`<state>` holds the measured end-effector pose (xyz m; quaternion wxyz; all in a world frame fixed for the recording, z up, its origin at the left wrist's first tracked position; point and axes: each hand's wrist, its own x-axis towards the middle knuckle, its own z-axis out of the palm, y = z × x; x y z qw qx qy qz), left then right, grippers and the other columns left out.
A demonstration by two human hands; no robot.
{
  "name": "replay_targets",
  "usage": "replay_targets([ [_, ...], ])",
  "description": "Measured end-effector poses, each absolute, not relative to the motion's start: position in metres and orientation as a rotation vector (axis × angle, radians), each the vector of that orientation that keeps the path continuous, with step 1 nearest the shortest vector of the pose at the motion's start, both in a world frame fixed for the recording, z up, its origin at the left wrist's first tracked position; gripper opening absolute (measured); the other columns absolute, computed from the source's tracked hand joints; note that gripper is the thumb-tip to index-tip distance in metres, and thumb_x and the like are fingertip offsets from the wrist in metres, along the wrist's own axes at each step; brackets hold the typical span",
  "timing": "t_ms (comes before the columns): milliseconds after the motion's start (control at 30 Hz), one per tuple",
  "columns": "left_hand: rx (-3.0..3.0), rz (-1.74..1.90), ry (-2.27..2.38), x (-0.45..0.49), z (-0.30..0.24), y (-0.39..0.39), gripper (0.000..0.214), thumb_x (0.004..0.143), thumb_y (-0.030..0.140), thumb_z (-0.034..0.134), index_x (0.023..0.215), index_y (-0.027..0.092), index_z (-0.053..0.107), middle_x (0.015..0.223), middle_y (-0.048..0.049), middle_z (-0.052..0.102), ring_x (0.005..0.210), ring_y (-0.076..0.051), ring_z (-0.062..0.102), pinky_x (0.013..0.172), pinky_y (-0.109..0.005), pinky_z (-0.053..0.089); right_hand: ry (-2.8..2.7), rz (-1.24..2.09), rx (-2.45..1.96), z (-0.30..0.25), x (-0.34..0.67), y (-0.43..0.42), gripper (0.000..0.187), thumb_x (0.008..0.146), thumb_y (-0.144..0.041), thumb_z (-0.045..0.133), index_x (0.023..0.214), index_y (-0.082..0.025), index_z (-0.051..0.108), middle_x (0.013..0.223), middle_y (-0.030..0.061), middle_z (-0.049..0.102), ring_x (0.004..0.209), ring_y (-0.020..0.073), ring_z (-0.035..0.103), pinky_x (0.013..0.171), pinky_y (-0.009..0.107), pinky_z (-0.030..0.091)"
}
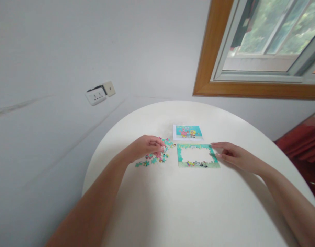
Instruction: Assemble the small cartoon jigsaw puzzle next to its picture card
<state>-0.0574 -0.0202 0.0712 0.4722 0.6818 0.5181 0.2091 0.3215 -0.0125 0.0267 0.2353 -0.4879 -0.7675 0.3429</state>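
A rectangular jigsaw border (181, 164), teal above and pale green below, lies on the white table around a bare middle. My right hand (231, 155) is at its right edge, fingers apart and fingertips at or close to the rim, holding nothing. To the left, loose jigsaw pieces (154, 160) in teal, pink and yellow lie in a scattered heap. Over this heap is my left hand (147, 146), thumb and fingers closed on a small, pale puzzle piece (162, 149); its print is too blurred to read. The hand covers part of the heap.
Behind the border lies a reference picture (189, 132) with a pink and a yellow cartoon figure. The round white table (183, 206) meets the wall at the back. A wall socket (96, 96) is at left, a wood-framed window (202, 82) at upper right, and red fabric (305, 147) beyond the table's right edge.
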Motion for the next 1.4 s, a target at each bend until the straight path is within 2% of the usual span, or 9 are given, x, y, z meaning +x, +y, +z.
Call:
replay_targets([
  [133, 1.678, 0.517, 1.268, -0.047, 0.065, -0.020, 0.034, 0.077, 0.040, 0.063, 0.097, 0.014, 0.066, 0.075, -0.0048, 0.072, 0.064, -0.015, 0.065, 0.052, -0.022, 0.044, -2.113, 0.942, -1.345, 0.025, 0.323, -0.011, 0.063, 0.079, -0.063, 0.058, 0.124, -0.019, 0.060, 0.072, 0.0013, 0.058, 0.060, 0.0123, 0.045, 0.053, 0.026, 0.036],
  [200, 1.650, 0.540, 1.285, -0.039, 0.060, -0.019, 0.033, 0.075, 0.038, 0.064, 0.097, 0.014, 0.066, 0.077, -0.0047, 0.071, 0.066, -0.015, 0.065, 0.054, -0.022, 0.047, -2.120, 0.915, -1.340, 0.025, 0.324, -0.009, 0.060, 0.081, -0.062, 0.056, 0.125, -0.021, 0.059, 0.077, 0.0022, 0.060, 0.060, 0.0123, 0.046, 0.054, 0.026, 0.038],
  [333, 1.668, 0.630, 1.247, -0.018, 0.047, -0.020, 0.030, 0.076, 0.033, 0.062, 0.100, 0.015, 0.068, 0.083, -0.0045, 0.071, 0.075, -0.016, 0.066, 0.063, -0.024, 0.050, -2.031, 0.586, -1.340, 0.032, 0.314, -0.009, 0.042, 0.085, -0.055, 0.054, 0.108, -0.022, 0.068, 0.104, 0.0093, 0.062, 0.071, 0.0153, 0.054, 0.062, 0.030, 0.045],
  [467, 1.795, 0.772, 1.204, 0.004, 0.035, -0.026, 0.028, 0.081, 0.033, 0.059, 0.099, 0.015, 0.070, 0.089, -0.0059, 0.073, 0.080, -0.016, 0.065, 0.072, -0.025, 0.049, -2.052, 0.442, -1.256, 0.039, 0.282, -0.021, 0.029, 0.091, -0.040, 0.049, 0.099, -0.022, 0.071, 0.097, 0.0099, 0.061, 0.082, 0.0201, 0.056, 0.066, 0.032, 0.046],
  [567, 1.879, 0.787, 1.213, 0.016, 0.031, -0.030, 0.030, 0.084, 0.035, 0.057, 0.103, 0.016, 0.071, 0.088, -0.0050, 0.073, 0.077, -0.016, 0.063, 0.069, -0.024, 0.047, -2.197, 0.344, -1.140, 0.037, 0.256, -0.032, 0.024, 0.091, -0.030, 0.050, 0.092, -0.023, 0.073, 0.097, 0.0087, 0.063, 0.092, 0.0221, 0.055, 0.083, 0.039, 0.044],
  [600, 1.905, 0.789, 1.225, 0.018, 0.030, -0.031, 0.030, 0.085, 0.035, 0.057, 0.103, 0.017, 0.072, 0.088, -0.0045, 0.073, 0.077, -0.016, 0.062, 0.069, -0.024, 0.047, -2.229, 0.318, -1.131, 0.035, 0.249, -0.034, 0.023, 0.090, -0.028, 0.050, 0.092, -0.023, 0.073, 0.097, 0.0084, 0.063, 0.092, 0.0223, 0.055, 0.084, 0.040, 0.043],
  [967, 2.022, 0.818, 1.307, 0.023, 0.035, -0.032, 0.025, 0.085, 0.029, 0.056, 0.099, 0.019, 0.073, 0.080, -0.0018, 0.070, 0.069, -0.014, 0.057, 0.063, -0.022, 0.042, -2.226, 0.402, -1.129, 0.030, 0.235, -0.034, 0.026, 0.094, -0.032, 0.046, 0.094, -0.024, 0.071, 0.097, 0.0066, 0.066, 0.095, 0.0218, 0.053, 0.087, 0.039, 0.039],
  [1233, 2.046, 0.869, 1.303, 0.025, 0.032, -0.034, 0.025, 0.087, 0.029, 0.054, 0.104, 0.021, 0.070, 0.099, -0.0045, 0.072, 0.084, -0.018, 0.062, 0.079, -0.027, 0.049, -2.194, 0.357, -1.179, 0.026, 0.237, -0.031, 0.017, 0.090, -0.028, 0.052, 0.089, -0.024, 0.069, 0.097, 0.0058, 0.064, 0.098, 0.0233, 0.052, 0.087, 0.039, 0.038],
  [1400, 2.243, 0.918, 1.334, 0.016, 0.031, -0.027, 0.024, 0.089, 0.025, 0.050, 0.102, 0.021, 0.069, 0.102, -0.0047, 0.071, 0.095, -0.021, 0.060, 0.099, -0.037, 0.041, -2.212, 0.224, -1.305, 0.020, 0.250, -0.021, 0.020, 0.091, -0.029, 0.050, 0.090, -0.024, 0.069, 0.098, 0.0067, 0.063, 0.098, 0.0242, 0.050, 0.086, 0.041, 0.037],
])
